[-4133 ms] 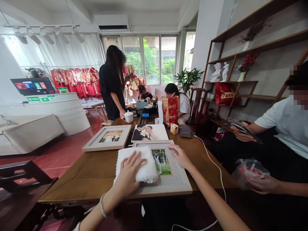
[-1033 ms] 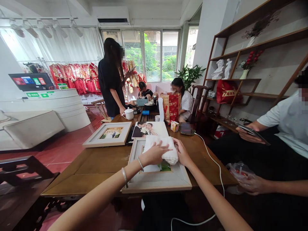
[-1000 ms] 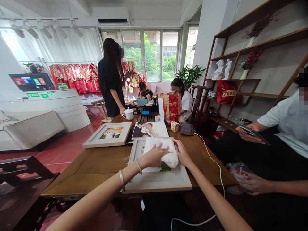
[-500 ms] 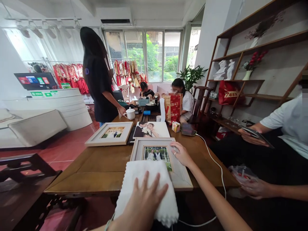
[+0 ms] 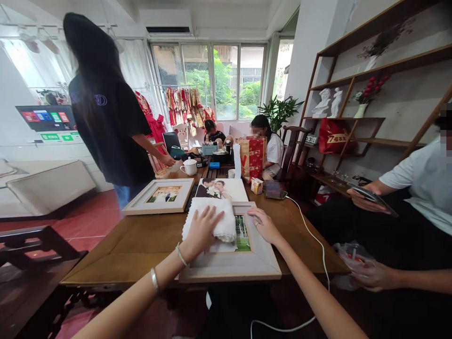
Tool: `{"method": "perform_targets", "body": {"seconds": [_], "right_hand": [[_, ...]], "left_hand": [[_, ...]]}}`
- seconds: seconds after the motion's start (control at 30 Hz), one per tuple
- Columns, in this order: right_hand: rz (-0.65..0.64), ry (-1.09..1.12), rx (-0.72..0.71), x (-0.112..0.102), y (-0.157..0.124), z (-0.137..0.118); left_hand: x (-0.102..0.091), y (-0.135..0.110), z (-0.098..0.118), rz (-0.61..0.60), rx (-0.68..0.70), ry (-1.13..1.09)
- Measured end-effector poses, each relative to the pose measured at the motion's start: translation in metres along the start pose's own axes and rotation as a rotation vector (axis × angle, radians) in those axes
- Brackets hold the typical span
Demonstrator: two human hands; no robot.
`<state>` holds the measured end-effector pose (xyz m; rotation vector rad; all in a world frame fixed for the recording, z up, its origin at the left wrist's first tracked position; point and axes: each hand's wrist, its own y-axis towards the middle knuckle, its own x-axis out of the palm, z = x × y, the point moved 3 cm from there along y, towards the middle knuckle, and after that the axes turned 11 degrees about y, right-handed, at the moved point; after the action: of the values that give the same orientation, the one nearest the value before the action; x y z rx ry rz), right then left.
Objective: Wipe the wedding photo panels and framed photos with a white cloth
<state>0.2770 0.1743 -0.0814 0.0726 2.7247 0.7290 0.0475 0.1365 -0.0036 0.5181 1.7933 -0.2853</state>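
Note:
A pale framed wedding photo (image 5: 243, 266) lies flat near the front edge of the wooden table (image 5: 141, 245). My left hand (image 5: 201, 230) lies flat with spread fingers on a white cloth (image 5: 215, 219), pressing it onto the left part of the frame and its glass. My right hand (image 5: 264, 226) rests with fingers stretched on the frame's upper right border, holding nothing. Part of the picture (image 5: 242, 233) shows to the right of the cloth.
A second framed photo (image 5: 158, 195) and an unframed print (image 5: 221, 189) lie further back. A white cable (image 5: 310, 235) runs to a phone (image 5: 275, 189). A person in black (image 5: 109, 122) walks at the left; a seated person (image 5: 416, 197) holds a phone at right.
My left hand slid the cloth from the frame's near edge back up onto its left part. The person in black walked closer along the table's left side. My right hand stayed put.

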Motion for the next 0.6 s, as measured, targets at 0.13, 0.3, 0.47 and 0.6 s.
{"method": "perform_targets", "body": {"seconds": [0.13,0.3,0.47,0.6], "right_hand": [[0.000,-0.005,-0.002,0.000,0.000,0.000],[-0.009,0.006,0.015,0.000,0.001,-0.001],[-0.018,0.022,0.027,0.000,0.001,0.000],[-0.010,0.039,0.013,0.001,0.000,0.002]], "left_hand": [[0.007,0.006,-0.006,0.091,0.006,-0.014],[-0.002,-0.009,-0.003,-0.020,0.073,0.019],[-0.028,-0.041,0.001,-0.205,0.177,0.030],[-0.040,-0.072,0.002,-0.317,0.146,0.017]]}}
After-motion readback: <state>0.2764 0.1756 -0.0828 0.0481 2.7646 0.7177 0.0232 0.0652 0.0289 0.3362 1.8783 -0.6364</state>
